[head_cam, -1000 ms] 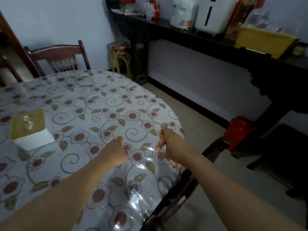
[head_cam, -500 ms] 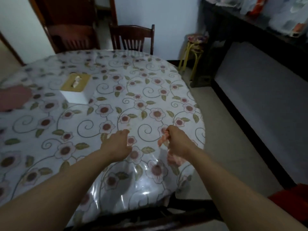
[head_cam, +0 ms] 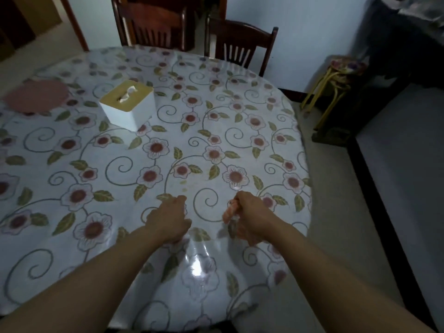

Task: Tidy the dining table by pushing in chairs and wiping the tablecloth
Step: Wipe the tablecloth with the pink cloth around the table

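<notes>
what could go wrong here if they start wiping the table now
The right hand grips only a small pink cloth, so yellowish spots just ahead on the tablecloth may smear rather than lift. The glossy tablecloth might bunch or slide under the left hand. A wide sweep could knock the tissue box.

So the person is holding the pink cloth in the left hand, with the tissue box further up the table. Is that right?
Not quite. The head view shows the pink cloth gripped in the right hand; the left hand holds nothing and hovers over the flowered tablecloth. The tissue box does sit further up the table.
</notes>
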The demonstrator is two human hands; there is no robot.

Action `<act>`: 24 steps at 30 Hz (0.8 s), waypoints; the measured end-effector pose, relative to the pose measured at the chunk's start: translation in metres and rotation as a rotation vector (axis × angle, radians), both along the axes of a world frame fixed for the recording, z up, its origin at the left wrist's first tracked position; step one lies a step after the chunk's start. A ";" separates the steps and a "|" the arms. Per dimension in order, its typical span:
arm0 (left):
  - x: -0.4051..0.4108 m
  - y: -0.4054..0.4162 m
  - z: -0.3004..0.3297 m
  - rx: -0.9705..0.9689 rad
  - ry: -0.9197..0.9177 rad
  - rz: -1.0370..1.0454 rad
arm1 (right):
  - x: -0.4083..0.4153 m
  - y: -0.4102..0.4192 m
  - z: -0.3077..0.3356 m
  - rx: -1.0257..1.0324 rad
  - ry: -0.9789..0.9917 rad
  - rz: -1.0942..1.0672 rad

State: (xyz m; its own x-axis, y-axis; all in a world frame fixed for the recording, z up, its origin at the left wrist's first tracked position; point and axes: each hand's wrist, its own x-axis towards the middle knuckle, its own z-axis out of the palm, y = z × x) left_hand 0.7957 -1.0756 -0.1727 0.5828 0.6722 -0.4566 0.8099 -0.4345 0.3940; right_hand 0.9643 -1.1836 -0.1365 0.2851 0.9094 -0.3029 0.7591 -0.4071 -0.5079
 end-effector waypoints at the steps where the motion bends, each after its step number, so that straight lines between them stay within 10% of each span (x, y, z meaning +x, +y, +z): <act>1: 0.007 -0.004 -0.002 -0.008 -0.010 0.032 | 0.010 -0.002 -0.009 -0.035 0.085 0.015; 9: 0.051 -0.065 -0.005 0.050 0.082 0.263 | 0.068 -0.024 -0.021 0.033 0.054 0.463; 12: 0.062 -0.080 -0.007 0.070 0.075 0.304 | 0.070 -0.019 -0.026 0.293 0.172 0.296; 16: 0.069 -0.082 -0.023 0.130 0.108 0.322 | 0.080 -0.001 -0.047 0.082 -0.232 0.500; 24: 0.073 -0.056 -0.087 0.233 0.114 0.328 | 0.077 0.019 -0.127 0.202 -0.190 0.420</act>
State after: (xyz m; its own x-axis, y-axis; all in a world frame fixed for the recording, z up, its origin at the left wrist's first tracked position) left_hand 0.8690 -1.1320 -0.2596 0.2748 0.9067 -0.3199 0.9531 -0.2129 0.2153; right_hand 1.0409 -1.1643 -0.2638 -0.0856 0.9925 -0.0870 0.9230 0.0461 -0.3819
